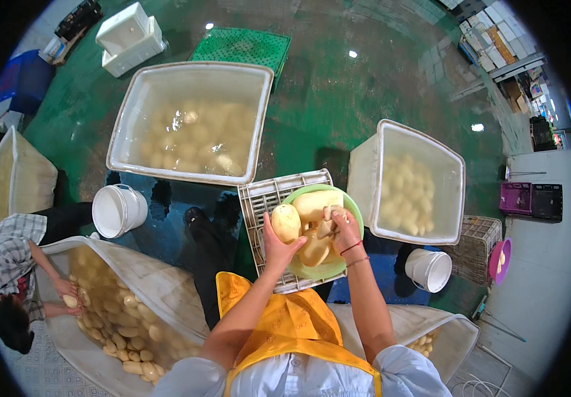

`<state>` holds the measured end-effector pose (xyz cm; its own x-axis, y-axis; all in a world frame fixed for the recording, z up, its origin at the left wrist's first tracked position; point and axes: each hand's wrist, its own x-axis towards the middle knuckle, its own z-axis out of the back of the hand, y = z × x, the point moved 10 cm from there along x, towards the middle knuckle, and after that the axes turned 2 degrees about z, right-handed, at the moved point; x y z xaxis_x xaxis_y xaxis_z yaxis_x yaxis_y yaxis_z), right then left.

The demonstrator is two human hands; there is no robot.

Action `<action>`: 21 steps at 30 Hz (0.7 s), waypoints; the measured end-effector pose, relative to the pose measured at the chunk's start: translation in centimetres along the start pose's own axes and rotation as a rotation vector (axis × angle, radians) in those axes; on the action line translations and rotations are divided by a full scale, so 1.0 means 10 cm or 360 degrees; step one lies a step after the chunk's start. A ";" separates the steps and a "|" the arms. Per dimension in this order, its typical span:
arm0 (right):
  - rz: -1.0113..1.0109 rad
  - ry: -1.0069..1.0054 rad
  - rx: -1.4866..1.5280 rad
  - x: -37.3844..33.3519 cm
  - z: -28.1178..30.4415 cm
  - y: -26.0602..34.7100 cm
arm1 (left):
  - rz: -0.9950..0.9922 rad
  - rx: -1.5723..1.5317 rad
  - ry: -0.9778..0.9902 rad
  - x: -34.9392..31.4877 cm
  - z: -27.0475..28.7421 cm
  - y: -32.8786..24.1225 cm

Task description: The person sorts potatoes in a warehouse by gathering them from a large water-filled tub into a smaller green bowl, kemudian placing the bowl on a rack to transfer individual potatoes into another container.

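My left hand (277,246) is closed around a peeled, pale yellow potato (286,222) at the left rim of a light green basin (357,210). In the basin lie a large peeled potato (317,204) and another potato (314,250) below it. My right hand (345,231) is over the right part of the basin, its fingers closed around a small greyish-brown lump (327,223) whose kind I cannot make out. The basin rests on an upturned slatted white crate (256,198) in front of me.
Big white tubs (118,126) (461,192) of potatoes in water stand ahead. White buckets (118,212) (431,270) flank the crate. At left, a person (17,258) handles a potato over a potato-filled tub (166,278). A green plastic pallet (242,47) lies farther off.
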<state>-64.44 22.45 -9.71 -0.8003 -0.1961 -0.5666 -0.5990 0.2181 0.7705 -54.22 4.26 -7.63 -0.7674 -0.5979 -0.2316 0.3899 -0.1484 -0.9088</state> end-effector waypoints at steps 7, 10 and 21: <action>0.0161 0.0174 -0.0033 -0.28 -0.10 0.15 | 0.0158 -0.0084 -0.0188 0.00 0.02 0.11; 0.0298 0.0442 -0.0071 -0.39 -0.28 0.34 | 0.0009 -0.0097 -0.0001 -0.02 0.03 -0.08; 0.0803 0.0478 -0.1247 -0.50 -0.90 0.60 | -0.0248 0.0071 0.0541 -0.16 -0.10 -0.75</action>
<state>-63.73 16.10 0.36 -0.8522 -0.5130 -0.1031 0.0864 -0.3322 0.9392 -56.43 7.08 -0.83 -0.9416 -0.2706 -0.2004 0.2710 -0.2559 -0.9279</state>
